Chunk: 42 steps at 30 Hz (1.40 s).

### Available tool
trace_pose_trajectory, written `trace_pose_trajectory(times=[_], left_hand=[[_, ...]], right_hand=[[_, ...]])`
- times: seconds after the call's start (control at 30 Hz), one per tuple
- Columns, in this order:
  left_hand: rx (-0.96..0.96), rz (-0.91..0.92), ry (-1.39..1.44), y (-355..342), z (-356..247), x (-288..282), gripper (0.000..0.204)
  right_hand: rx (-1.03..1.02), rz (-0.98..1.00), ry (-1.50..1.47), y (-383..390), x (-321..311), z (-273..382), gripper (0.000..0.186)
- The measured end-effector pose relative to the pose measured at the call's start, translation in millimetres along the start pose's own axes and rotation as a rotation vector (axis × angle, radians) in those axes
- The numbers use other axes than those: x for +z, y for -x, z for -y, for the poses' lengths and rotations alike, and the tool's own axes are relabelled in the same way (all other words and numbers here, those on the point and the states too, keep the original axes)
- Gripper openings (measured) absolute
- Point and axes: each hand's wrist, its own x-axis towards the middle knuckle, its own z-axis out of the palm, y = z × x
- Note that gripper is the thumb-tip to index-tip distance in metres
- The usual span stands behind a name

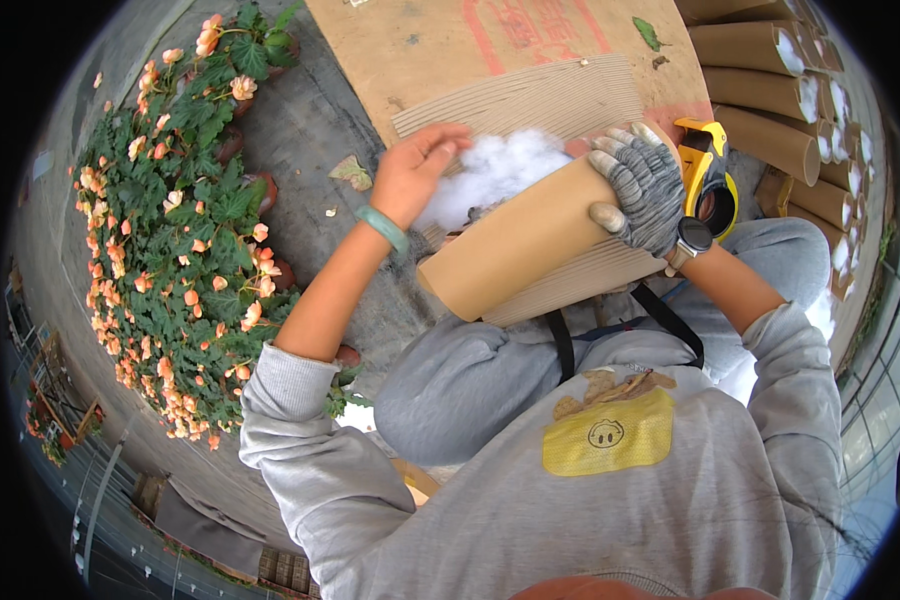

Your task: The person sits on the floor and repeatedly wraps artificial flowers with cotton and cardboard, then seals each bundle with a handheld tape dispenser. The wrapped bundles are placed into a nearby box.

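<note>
A smooth brown cardboard roll point(520, 235) lies slantwise over my lap. My right hand point(645, 185), in a grey striped knit glove with paler fingertips, is closed over its upper right end. My bare left hand point(420, 170) is beyond the roll's left end, its fingers loosely bent but not closed. Beside and under those fingers is a heap of white fluffy stuffing point(505, 165), partly hidden by the roll. Ribbed corrugated cardboard point(575, 280) shows beneath the roll, and another ribbed piece point(530, 95) lies farther off.
A yellow tape dispenser point(710, 165) stands right of my gloved hand. Cardboard rolls point(760, 95) with white stuffing in their ends are stacked at the far right. Potted peach-flowered plants point(175, 250) line the left. A large printed cardboard sheet point(420, 60) lies ahead.
</note>
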Motion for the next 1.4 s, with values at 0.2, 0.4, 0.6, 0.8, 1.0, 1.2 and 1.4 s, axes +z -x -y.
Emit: trace_pose_trajectory(times=[0.2,0.4,0.6,0.8,1.0,1.2,1.4], left_hand=[[-0.216,-0.176,-0.555,42.0,4.2,15.1,0.032],[-0.248,-0.633,0.145,23.1,2.1,-10.8,0.022],[0.002,-0.035,-0.088,-6.0,-33.3,29.2,0.021],[0.346,-0.140,-1.008,-14.8,-22.4,77.9,0.042],[0.474,0.167,-0.746,-10.1,9.5,68.7,0.070],[0.503,0.222,-0.669,18.6,10.5,61.3,0.069],[0.496,0.335,-0.614,43.3,29.4,34.5,0.041]], right_hand=[[0.002,-0.022,-0.021,-3.9,-4.5,5.5,0.053],[-0.012,-0.036,-0.016,-3.3,-1.7,3.3,0.052],[-0.018,-0.051,-0.007,-4.3,-2.8,3.5,0.051],[-0.024,-0.074,0.008,8.3,1.4,2.6,0.054],[-0.031,-0.171,0.024,33.1,7.6,8.6,0.055],[-0.037,-0.167,0.000,35.0,6.3,8.9,0.054],[-0.028,-0.126,-0.013,22.5,3.9,3.4,0.055]])
